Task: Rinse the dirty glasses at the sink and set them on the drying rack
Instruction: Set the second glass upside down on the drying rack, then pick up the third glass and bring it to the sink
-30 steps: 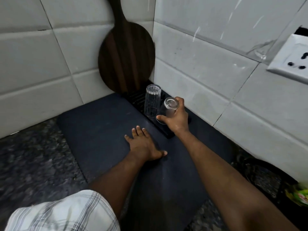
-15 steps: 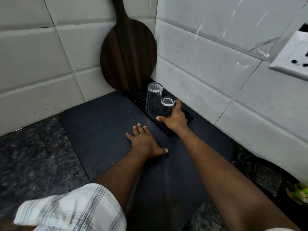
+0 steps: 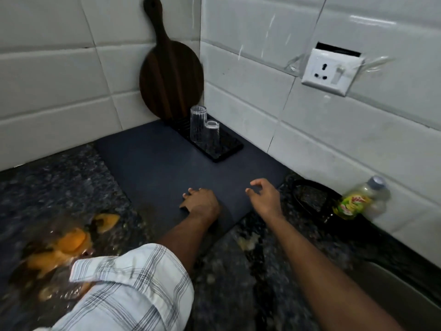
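dim indoor light | glare streaks on wall tiles [image 3: 262,27] | lower-left motion blur | wide-angle edge bending

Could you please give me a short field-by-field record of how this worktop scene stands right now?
tall glass: standing on the drying rack, nearer the corner
short glass: on the rack, just in front of the tall one; contact between them unclear
drying rack: black, on the dark mat by the right wall
left hand: resting on the mat, holding nothing
right hand: above the mat's near edge, fingers loosely curled, empty
wooden board: leaning in the tiled corner
soap bottle: by the right wall
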